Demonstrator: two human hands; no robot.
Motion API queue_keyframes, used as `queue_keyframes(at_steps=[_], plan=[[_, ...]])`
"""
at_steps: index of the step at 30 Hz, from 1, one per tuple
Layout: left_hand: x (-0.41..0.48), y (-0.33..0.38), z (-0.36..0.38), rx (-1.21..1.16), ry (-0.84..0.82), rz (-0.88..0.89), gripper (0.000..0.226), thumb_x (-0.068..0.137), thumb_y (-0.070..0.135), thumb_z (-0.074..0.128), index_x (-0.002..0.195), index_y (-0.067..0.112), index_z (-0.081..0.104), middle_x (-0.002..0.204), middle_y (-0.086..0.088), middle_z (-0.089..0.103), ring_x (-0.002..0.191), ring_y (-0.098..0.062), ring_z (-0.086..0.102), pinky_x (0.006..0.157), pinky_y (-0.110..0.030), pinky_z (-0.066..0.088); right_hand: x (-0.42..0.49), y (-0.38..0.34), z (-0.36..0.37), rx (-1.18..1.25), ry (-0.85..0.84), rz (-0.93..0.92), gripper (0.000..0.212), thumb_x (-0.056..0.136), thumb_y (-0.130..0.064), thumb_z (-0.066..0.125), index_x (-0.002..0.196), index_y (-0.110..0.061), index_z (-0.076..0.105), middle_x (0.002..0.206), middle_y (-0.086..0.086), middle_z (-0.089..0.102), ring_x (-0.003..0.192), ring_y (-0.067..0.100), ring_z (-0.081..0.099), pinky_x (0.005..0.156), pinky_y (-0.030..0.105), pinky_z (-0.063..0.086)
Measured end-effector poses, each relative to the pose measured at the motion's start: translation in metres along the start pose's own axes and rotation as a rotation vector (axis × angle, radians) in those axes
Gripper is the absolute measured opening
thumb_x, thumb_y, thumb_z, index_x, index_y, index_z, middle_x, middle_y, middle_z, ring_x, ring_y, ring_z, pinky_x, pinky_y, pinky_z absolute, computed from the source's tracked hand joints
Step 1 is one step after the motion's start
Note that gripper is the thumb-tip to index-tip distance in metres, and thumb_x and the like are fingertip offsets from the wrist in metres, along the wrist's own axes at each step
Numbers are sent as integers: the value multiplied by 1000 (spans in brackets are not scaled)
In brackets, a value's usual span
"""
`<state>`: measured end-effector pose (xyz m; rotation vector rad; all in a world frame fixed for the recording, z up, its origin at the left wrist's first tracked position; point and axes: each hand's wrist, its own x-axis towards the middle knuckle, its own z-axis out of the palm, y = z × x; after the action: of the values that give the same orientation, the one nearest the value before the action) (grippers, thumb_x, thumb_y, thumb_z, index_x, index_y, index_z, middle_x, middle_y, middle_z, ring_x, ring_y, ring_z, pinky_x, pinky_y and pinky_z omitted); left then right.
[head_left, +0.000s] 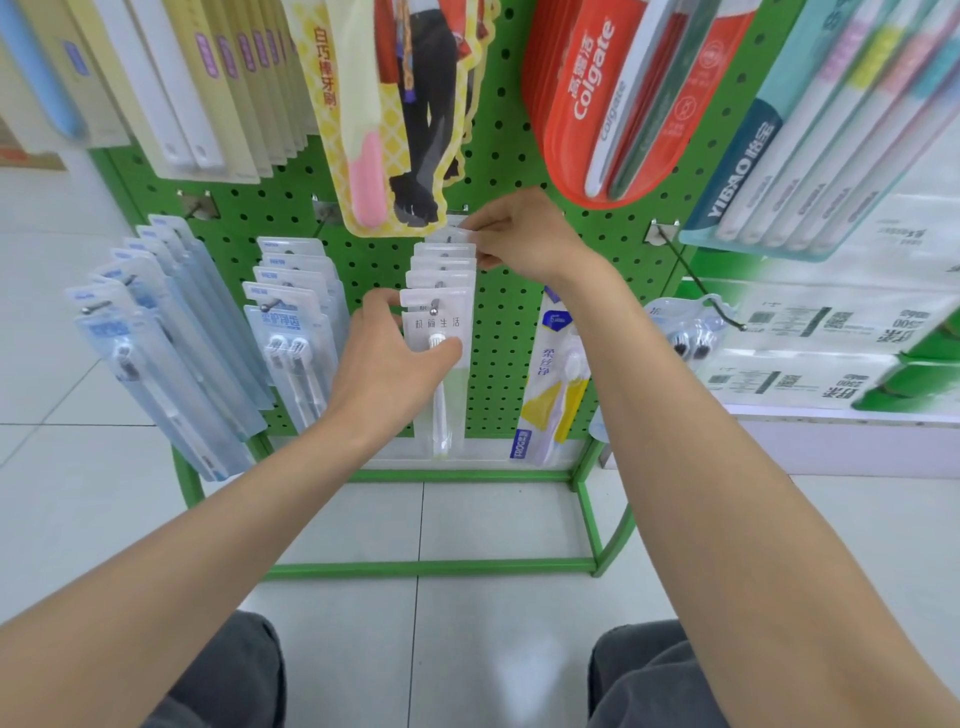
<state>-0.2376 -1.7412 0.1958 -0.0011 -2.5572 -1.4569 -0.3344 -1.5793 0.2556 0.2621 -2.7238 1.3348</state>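
L hand (387, 358) grips front toothbrush pack (448, 395) by its upper L edge, thumb across the face, fingers curled behind; pack hangs at tip of hook (435, 306), mid row of green pegboard (511, 322); more packs of same kind stacked behind it on that hook. R hand (519, 236) higher up, close to board, pinches header of rearmost pack (451, 235) w/ thumb + fingertips. Hands apart, both on same hook row. Blue-white packs (291, 332) just L; yellow-purple pack (553, 384) just R; red Colgate packs (597, 104) above R.
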Motion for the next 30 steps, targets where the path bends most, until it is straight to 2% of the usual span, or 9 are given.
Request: queue_keyframes(at_steps=[3,5,8,10,13,17,19,25,30], plan=[[0,0,0,-2,-10,-8,62,79,39,72,130,22,42,118,3,55,93,-8,58,80,-36,52,1,-1,0,12,-32,10,21,94,-4,55,106,-10,72,95,9,74,85,19,73,86,36,59],[-1,0,0,-1,-17,-9,63,79,40,72,131,22,42,119,4,55,97,-10,58,83,-38,52,2,1,-3,45,42,23,25,96,-4,51,113,-12,67,107,9,71,84,16,70,84,31,58],[-1,1,0,3,-25,-6,62,79,39,72,131,22,43,121,4,55,101,-12,58,84,-36,51,2,3,-6,-35,176,-33,30,100,-9,46,126,-15,61,128,2,61,94,15,62,67,20,49],[-2,1,0,1,-29,-9,62,80,39,72,131,22,43,121,4,55,102,-12,58,85,-37,51,3,4,-3,-93,156,-62,33,100,-10,47,132,-14,59,136,2,57,99,16,60,65,19,46],[-3,2,-1,-3,-29,-12,60,81,38,72,130,23,43,115,6,56,95,-10,59,84,-38,52,6,4,0,-177,79,-47,35,98,-10,54,132,-14,59,131,4,62,97,16,59,84,30,53],[-3,3,-4,-5,-31,-14,57,83,36,71,130,23,42,109,8,55,88,-3,57,78,-34,51,7,-1,4,-220,92,-42,12,94,-12,60,104,-14,68,99,-3,67,82,14,61,73,25,50],[-3,3,-5,-7,-35,-17,57,83,36,71,130,23,42,108,8,55,88,-3,58,78,-35,52,6,-3,5,-261,122,-48,8,95,-12,60,90,-16,65,83,-5,62,77,14,60,71,26,50],[-1,0,-6,0,-46,-26,62,83,38,70,135,21,40,114,4,55,86,-5,59,77,-35,53,3,-9,0,-299,129,21,13,94,-13,57,95,-9,69,97,8,69,88,25,67,78,39,59],[0,-3,-7,12,-55,-18,63,83,41,70,135,21,40,116,3,55,89,-8,60,80,-37,54,-5,-14,-15,-322,109,59,18,95,-15,54,104,-6,67,104,9,67,91,21,62,78,33,55]])
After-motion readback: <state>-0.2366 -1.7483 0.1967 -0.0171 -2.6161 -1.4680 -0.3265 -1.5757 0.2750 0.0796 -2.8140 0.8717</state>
